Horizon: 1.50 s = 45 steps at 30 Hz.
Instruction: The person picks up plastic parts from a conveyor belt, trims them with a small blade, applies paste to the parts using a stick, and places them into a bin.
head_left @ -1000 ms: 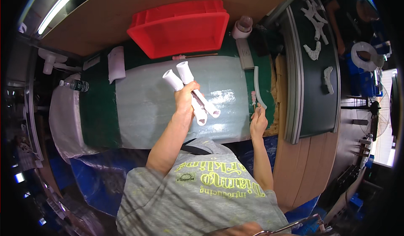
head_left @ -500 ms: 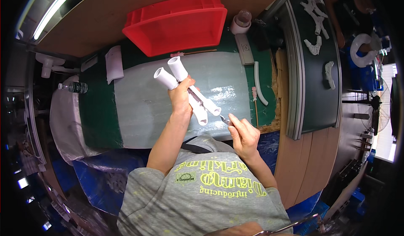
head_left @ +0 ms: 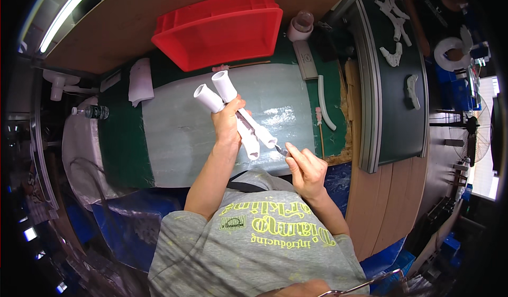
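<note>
Over the green bench point(head_left: 124, 143), the right hand point(head_left: 306, 167) had come back from the far edge pinching a small blade point(head_left: 282, 150) at the white forked pipe piece point(head_left: 235, 111) gripped in the left hand point(head_left: 227, 123), ready for trimming, I judged.

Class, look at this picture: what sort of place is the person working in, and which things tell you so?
Probably a small factory workbench: a red plastic bin, white moulded parts on a side table, and a green mat on the bench.

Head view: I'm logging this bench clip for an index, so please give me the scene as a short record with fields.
Left hand: grips two white tubular parts held together, flared ends pointing away
Right hand: pinches a small metal tool, tip at the near end of one part
Work surface: pale sheet over a green mat
Behind: red plastic bin
Right of sheet: white curved strip
</note>
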Available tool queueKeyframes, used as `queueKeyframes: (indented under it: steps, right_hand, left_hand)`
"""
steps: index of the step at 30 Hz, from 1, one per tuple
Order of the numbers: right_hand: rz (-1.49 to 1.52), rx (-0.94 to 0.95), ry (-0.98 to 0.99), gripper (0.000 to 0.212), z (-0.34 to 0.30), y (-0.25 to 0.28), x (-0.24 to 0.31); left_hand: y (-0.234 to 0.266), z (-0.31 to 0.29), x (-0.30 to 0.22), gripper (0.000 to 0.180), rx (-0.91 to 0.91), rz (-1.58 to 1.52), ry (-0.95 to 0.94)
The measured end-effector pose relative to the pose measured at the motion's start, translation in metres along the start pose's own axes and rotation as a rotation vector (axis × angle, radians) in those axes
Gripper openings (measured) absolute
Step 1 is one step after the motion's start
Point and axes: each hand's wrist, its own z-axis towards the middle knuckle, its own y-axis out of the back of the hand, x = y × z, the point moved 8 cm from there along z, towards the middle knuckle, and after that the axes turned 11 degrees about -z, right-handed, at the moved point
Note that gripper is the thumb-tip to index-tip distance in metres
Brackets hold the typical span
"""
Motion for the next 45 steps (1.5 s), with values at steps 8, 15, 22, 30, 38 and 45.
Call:
queueKeyframes:
  steps: [8, 15, 22, 30, 38, 45]
  right_hand:
    - [0.003, 0.0, 0.039, 0.029, 0.003, 0.001, 0.003]
    - [-0.034, 0.05, 0.037, 0.029, 0.007, 0.003, 0.003]
    - [-0.034, 0.016, 0.069, 0.028, 0.008, 0.009, 0.001]
    - [-0.01, 0.073, 0.097, 0.03, 0.004, 0.002, 0.006]
    - [-0.052, 0.099, 0.096, 0.03, 0.005, 0.005, 0.004]
    - [-0.035, 0.024, 0.051, 0.028, 0.006, 0.014, -0.006]
  left_hand:
    - [-0.005, 0.0, -0.001, 0.033, 0.028, 0.013, 0.012]
    - [-0.005, -0.001, 0.002, 0.029, 0.032, 0.037, 0.053]
    - [-0.001, 0.001, 0.011, 0.027, 0.025, 0.068, 0.115]
    - [0.001, 0.003, 0.014, 0.028, 0.046, 0.033, 0.148]
    - [-0.002, 0.0, 0.014, 0.029, 0.062, 0.143, 0.152]
    - [-0.003, -0.002, 0.017, 0.026, 0.078, 0.153, 0.164]
